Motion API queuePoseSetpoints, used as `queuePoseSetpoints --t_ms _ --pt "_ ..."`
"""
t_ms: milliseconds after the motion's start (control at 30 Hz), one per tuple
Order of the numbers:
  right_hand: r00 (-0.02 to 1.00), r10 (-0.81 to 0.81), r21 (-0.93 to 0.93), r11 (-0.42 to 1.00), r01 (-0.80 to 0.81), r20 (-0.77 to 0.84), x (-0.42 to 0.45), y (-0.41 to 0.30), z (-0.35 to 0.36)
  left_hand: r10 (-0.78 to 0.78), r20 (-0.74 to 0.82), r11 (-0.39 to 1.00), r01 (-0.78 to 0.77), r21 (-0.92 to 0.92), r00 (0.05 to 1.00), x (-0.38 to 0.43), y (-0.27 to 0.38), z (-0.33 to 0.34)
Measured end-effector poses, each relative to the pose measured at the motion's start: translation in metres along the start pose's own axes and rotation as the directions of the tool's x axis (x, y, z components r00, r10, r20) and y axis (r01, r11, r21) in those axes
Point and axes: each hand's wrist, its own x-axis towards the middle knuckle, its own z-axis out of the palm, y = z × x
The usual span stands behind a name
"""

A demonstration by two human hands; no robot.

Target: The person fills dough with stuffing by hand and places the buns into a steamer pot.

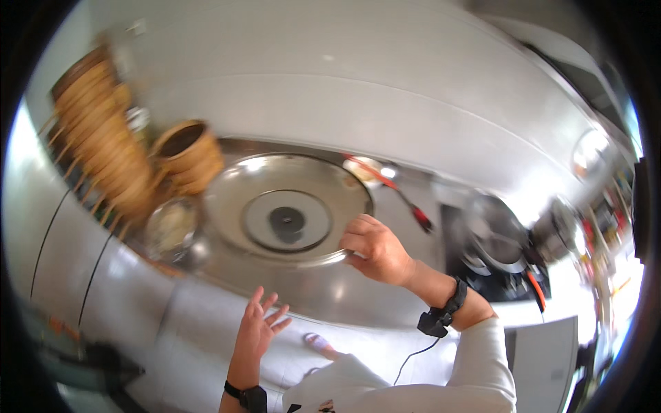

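Observation:
My right hand point(379, 250) grips the rim of a large round metal lid point(304, 170) with a glass centre and a dark knob, low over the steel counter. My left hand point(258, 322) is raised in front of the counter edge, fingers spread, holding nothing and apart from the lid. A red-handled brush or spatula point(382, 178), partly blurred, lies beyond the lid to the right, by a pale round dish point(364, 168). What is under the lid is hidden.
Stacked bamboo steamers point(106, 134) stand at the far left, with a shorter stack point(191, 155) beside them. A bowl with pale contents point(173, 227) is near the left edge. At right, a pan point(496, 232) sits on a black hob point(454, 248), next to a metal pot point(555, 232).

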Motion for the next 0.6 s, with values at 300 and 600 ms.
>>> queuePoseSetpoints --t_ms 300,600 --pt "0.982 0.061 -0.022 0.998 -0.066 -0.180 -0.196 -0.149 -0.166 -0.138 0.567 0.765 0.451 -0.461 0.812 -0.015 -0.139 0.188" --pt "0.918 0.171 -0.174 0.954 -0.246 -0.358 -0.405 -0.168 -0.290 -0.137 0.891 0.916 0.398 -0.053 0.433 -0.086 -0.274 0.366"
